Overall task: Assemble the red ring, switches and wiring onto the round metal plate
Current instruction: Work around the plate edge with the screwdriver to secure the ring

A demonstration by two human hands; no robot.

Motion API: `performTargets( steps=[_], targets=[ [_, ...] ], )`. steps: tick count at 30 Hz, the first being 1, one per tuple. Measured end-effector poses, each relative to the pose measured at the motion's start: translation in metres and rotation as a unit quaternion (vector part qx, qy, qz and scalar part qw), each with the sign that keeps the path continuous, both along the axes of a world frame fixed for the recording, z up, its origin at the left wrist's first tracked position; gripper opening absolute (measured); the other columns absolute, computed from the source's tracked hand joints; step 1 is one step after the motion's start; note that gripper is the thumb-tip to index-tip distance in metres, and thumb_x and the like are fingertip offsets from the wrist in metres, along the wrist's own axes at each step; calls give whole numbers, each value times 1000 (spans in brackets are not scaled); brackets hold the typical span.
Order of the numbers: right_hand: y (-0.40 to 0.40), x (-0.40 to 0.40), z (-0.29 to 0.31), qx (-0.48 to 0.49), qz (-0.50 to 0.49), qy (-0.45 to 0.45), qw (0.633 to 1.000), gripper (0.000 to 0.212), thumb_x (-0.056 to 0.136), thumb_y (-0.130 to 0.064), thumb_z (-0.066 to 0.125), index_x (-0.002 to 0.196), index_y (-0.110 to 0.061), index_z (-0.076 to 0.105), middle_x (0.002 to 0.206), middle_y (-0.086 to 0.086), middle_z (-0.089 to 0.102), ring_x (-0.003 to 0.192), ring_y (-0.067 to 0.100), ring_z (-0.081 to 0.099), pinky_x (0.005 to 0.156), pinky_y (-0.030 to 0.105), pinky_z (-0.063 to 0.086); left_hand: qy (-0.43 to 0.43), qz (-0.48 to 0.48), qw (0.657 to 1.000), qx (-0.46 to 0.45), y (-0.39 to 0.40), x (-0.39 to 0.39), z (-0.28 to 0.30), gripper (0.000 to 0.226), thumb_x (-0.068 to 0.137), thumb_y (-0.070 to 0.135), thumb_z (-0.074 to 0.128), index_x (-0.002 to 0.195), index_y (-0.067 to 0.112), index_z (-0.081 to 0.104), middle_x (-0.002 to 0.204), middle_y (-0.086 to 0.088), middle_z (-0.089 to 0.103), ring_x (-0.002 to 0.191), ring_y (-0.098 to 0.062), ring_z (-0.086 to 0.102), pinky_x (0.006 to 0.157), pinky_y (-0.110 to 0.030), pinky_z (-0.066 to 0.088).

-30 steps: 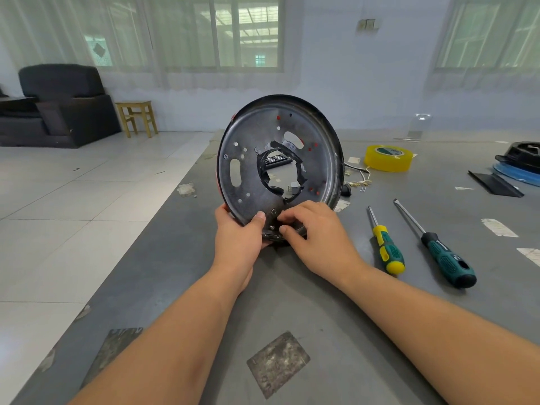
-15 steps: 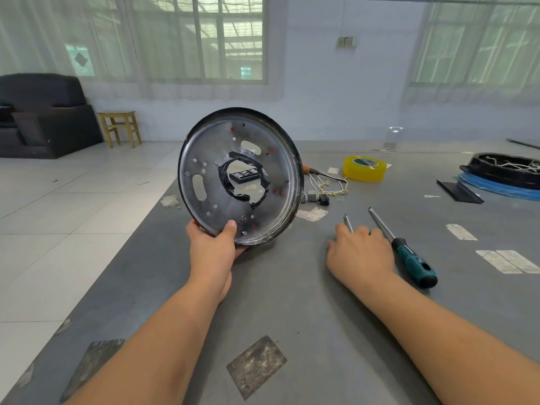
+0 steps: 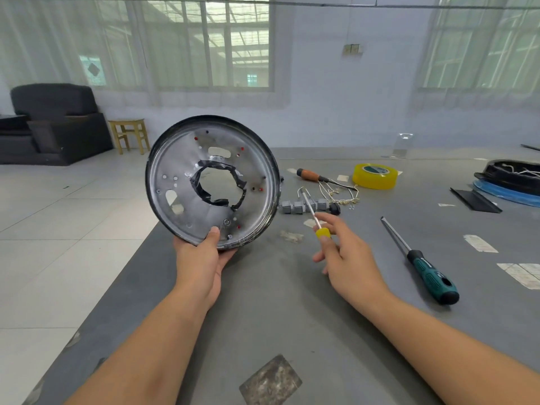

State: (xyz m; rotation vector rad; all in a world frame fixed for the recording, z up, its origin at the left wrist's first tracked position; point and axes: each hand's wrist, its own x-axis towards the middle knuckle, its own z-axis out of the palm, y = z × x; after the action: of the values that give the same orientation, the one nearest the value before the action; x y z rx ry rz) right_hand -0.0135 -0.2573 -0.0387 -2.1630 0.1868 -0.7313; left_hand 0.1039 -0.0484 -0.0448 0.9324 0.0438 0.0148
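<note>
Metal, round and dished, the plate point(image 3: 212, 182) is being held upright on edge by the left hand point(image 3: 201, 258), whose thumb is pressing on the near face at the bottom rim while the fingers are curling behind it; the plate's open face is pointing toward the camera and its taped central hole is lying on an axis running away from the viewer. The right hand point(image 3: 347, 255) is pinching the yellow-handled screwdriver point(image 3: 314, 214) between thumb and fingertips, just to the right of the plate and apart from it. The screwdriver's long axis is running from the hand up and to the left, with its tip pointing toward the plate's right rim, so the right hand is the nearer one for driving the screws near the bottom edge. The grey switches point(image 3: 304, 206) and white wiring point(image 3: 339, 194) are lying on the table point(image 3: 292, 317) behind the screwdriver tip, well apart from the plate; the red ring is probably showing only as red spots through the holes.
</note>
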Motion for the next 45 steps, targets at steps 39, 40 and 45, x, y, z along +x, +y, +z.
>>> performTargets(
  steps=[39, 40, 45],
  targets=[
    [43, -6, 2, 75, 116, 123, 983, 5, 95, -30, 69, 96, -26, 73, 75, -10, 73, 56, 12, 71, 54, 19, 53, -7, 1, 1000, -9, -4, -3, 0, 42, 103, -1, 60, 135, 21, 43, 138, -9, 64, 118, -31, 70, 69, -37, 65],
    [43, -6, 2, 74, 115, 124, 983, 5, 95, -30, 69, 95, -27, 73, 75, -10, 73, 56, 12, 71, 54, 18, 53, -9, 2, 1000, -9, -4, -3, 0, 43, 103, -2, 60, 136, 21, 43, 138, -8, 64, 118, -31, 70, 69, -37, 65],
    [43, -6, 3, 74, 114, 129, 982, 4, 96, -30, 69, 95, -27, 72, 73, -10, 73, 55, 11, 70, 54, 18, 53, -20, 2, 1000, 8, -4, -2, -2, 38, 103, 0, 61, 124, 29, 47, 137, -4, 65, 116, -27, 71, 72, -38, 66]
  ],
)
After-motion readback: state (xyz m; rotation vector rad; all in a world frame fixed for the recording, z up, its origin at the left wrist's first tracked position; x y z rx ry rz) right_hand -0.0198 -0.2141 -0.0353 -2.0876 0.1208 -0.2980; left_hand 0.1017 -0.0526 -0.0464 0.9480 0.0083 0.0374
